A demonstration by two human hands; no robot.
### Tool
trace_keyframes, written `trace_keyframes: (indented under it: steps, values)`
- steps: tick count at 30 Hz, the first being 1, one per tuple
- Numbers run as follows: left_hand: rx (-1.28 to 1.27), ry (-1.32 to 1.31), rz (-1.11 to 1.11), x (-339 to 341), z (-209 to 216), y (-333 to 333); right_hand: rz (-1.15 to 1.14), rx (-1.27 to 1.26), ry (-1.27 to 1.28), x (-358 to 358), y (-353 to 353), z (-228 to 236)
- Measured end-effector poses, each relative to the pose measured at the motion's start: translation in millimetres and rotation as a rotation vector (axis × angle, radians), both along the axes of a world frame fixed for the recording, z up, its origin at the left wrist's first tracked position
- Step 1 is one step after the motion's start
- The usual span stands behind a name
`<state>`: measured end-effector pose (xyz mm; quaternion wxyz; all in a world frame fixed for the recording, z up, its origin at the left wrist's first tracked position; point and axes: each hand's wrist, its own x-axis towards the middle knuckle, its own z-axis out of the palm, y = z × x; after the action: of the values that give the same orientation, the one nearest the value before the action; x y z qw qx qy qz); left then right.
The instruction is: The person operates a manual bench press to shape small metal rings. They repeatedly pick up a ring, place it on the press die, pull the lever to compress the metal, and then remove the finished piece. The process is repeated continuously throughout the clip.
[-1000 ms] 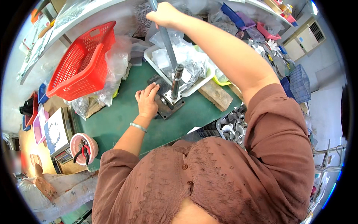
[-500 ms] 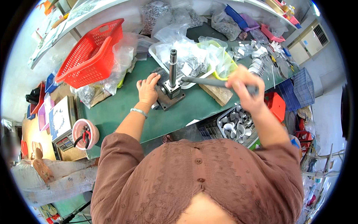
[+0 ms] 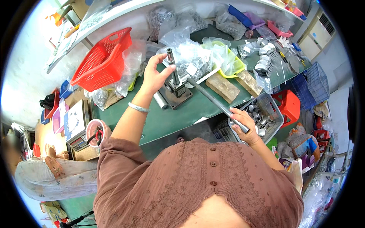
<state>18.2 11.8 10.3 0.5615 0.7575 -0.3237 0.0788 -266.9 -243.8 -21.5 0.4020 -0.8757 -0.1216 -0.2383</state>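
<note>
A small arbor press with a dark base plate [image 3: 185, 101] stands on the green worktable, its steel ram [image 3: 174, 70] upright. My left hand [image 3: 155, 76] is raised beside the top of the ram, thumb and fingers apart. Whether its fingertips touch the ram, I cannot tell. From the press a long grey lever [image 3: 212, 98] slopes down toward the table's front edge. My right hand [image 3: 245, 127] is closed around the lever's near end, above a grey crate [image 3: 274, 103] of shiny metal pieces. A short metal cylinder [image 3: 160, 100] lies just left of the base.
Two wooden blocks [image 3: 222, 87] lie right of the press. Behind it are bagged parts and a yellow-green tray [image 3: 238, 68]. A red basket [image 3: 99, 62] stands back left; a scale [image 3: 76, 123] and a pink tub of pliers [image 3: 105, 125] are nearer. Another person's leg [image 3: 57, 178] shows lower left.
My right hand has swung the lever down and toward me, from beside the yellow-green tray to over the crate. My left hand has lifted from the base to the ram's top.
</note>
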Motion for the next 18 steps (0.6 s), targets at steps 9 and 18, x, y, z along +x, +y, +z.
trace_keyframes:
  steps: [9,18]
  values:
    - [-0.001,-0.044,0.033,-6,24,-7,-0.039,0.093,-0.005,-3,4,-4]
    - [-0.137,-0.517,0.096,4,79,-14,-0.043,0.177,0.030,-4,7,-7]
